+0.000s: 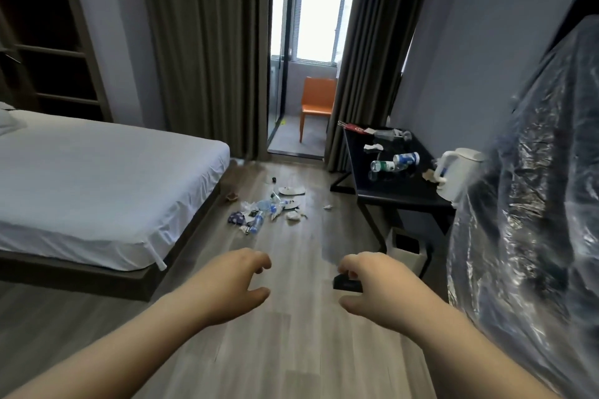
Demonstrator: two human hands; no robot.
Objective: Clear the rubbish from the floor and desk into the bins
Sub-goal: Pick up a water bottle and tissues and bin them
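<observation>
Rubbish (270,208) on wood floor (291,317)

Head-worn view, facing forward-down, room-wide

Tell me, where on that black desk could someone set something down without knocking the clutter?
The desk's near front strip is bare, bordered by the fallen bottles behind and the white kettle on the right. The far end is crowded with bottles and crumpled paper.

Both bare forearms stretched forward, left hand (238,282) and right hand (372,285) empty — fingers loosely curled, palms facing inward
</observation>
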